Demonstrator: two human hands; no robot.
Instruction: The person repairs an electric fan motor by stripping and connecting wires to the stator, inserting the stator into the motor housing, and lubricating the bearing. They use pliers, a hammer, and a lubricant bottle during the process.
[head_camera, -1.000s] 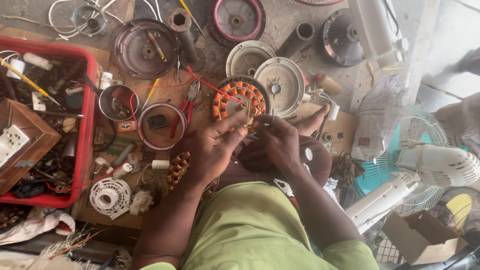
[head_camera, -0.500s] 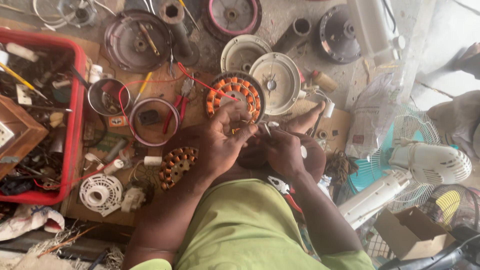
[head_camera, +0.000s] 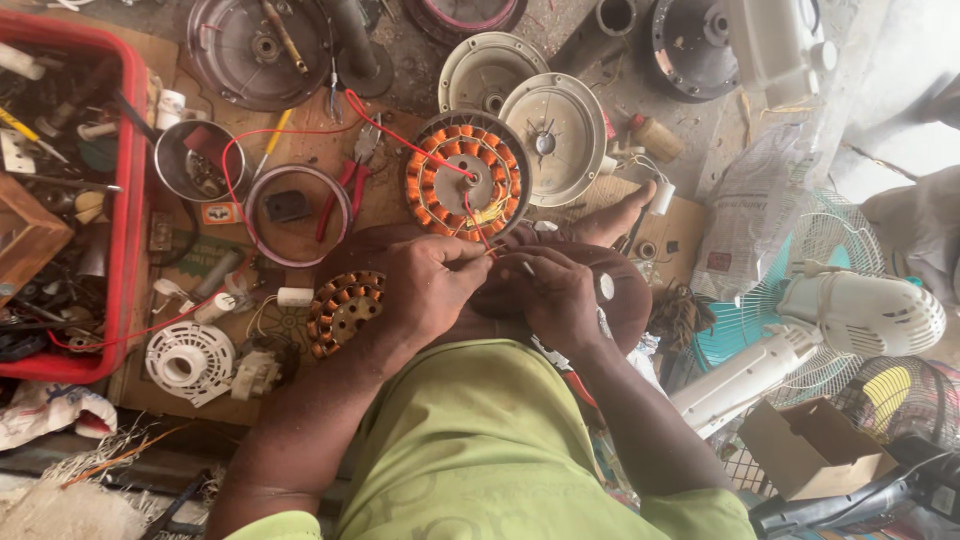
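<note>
A round fan stator with orange copper windings (head_camera: 466, 176) rests on the floor against my knees. Thin red and yellow lead wires (head_camera: 478, 228) run from it down to my hands. My left hand (head_camera: 430, 283) pinches these wires between thumb and fingers. My right hand (head_camera: 553, 297) is closed close beside it, fingertips meeting the same wires; what it grips is partly hidden. A smaller copper-wound stator (head_camera: 343, 308) lies just left of my left wrist.
A red crate (head_camera: 128, 190) of tools and parts stands at the left. Red-handled pliers (head_camera: 345, 185), metal rings, motor end covers (head_camera: 555, 125) and a white plastic hub (head_camera: 188, 360) lie around. A white fan (head_camera: 850, 315) and cardboard box (head_camera: 810, 450) sit at the right.
The view has shifted closer. My hands have drawn back slightly from the stator toward my body, still working the lead wires together.
</note>
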